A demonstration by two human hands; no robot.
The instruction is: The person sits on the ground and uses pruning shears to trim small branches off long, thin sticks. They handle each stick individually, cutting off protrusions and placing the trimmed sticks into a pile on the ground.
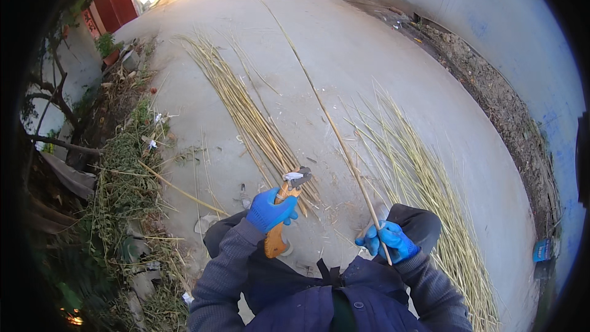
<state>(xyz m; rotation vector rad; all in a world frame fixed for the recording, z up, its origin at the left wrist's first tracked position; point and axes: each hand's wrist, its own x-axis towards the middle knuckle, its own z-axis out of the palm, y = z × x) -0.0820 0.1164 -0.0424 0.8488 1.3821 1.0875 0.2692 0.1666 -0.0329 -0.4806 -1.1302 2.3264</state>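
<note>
L to R, risks first. Tangled green-brown weed heap (126, 175) far L: cd snag a stalk tip if one swings that way. Bundle of slim tan stalks (249, 118) next, approx. lined up on the grey concrete ground (307, 31); a knock from my curved, orange-brown-handled cutting tool w/ dark metal head (275, 241) cd scatter the near ends. Long thin tan stalk (337, 135) runs from my R side far up the concrete; it's whippy, so a loose grip cd let it roll or twist. Loose pile of yellow-green stalks (427, 193) far R cd get mixed in if dragged.

Hands: my blue-gloved left hand (271, 210) is wrapped round the tool handle; can't tell if its blades are apart. My blue-gloved right hand (393, 241) is curled narrow round the long stalk nr its thick end, btwn my knees.
</note>
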